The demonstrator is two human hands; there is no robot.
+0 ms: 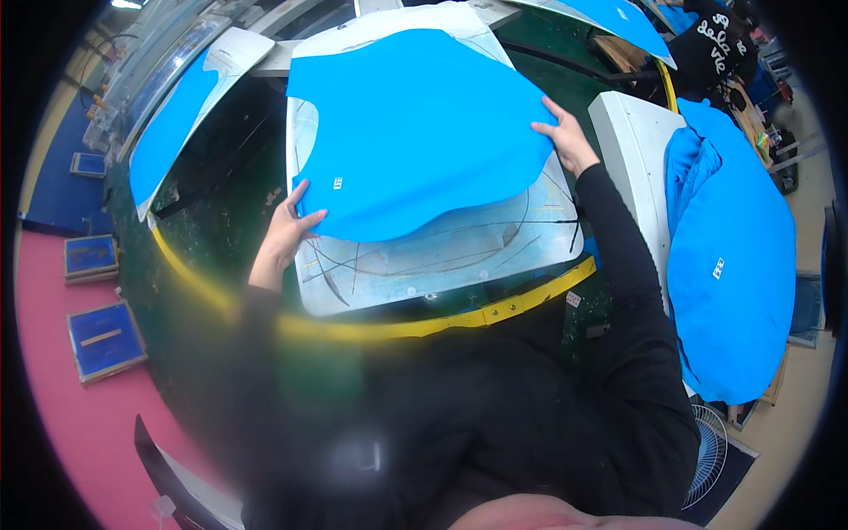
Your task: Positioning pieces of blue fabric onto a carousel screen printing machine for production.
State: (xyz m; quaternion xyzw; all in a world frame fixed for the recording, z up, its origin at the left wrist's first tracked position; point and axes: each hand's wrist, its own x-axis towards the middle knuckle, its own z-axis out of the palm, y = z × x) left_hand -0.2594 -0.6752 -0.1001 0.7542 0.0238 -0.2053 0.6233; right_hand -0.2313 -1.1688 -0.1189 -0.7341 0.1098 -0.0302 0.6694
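A bright blue cut fabric piece point(415, 132) with a curved notch and a small white mark lies over a white board point(424, 265), its near part above the board's drawn outlines. My left hand point(287, 228) pinches the cloth at its near left corner, thumb on top. At the right edge my right hand point(568, 140) grips the fabric between thumb and fingers. The fingers under the cloth are partly hidden. The near edge of the cloth sags in a wavy line between my hands.
A yellow rail point(495, 314) curves around the near side. To the right, a pile of blue fabric pieces point(733, 265) sits by a white box-like stand point(632, 159). Another board with blue cloth point(177, 110) is at left. A co-worker in black point(711, 44) stands far right.
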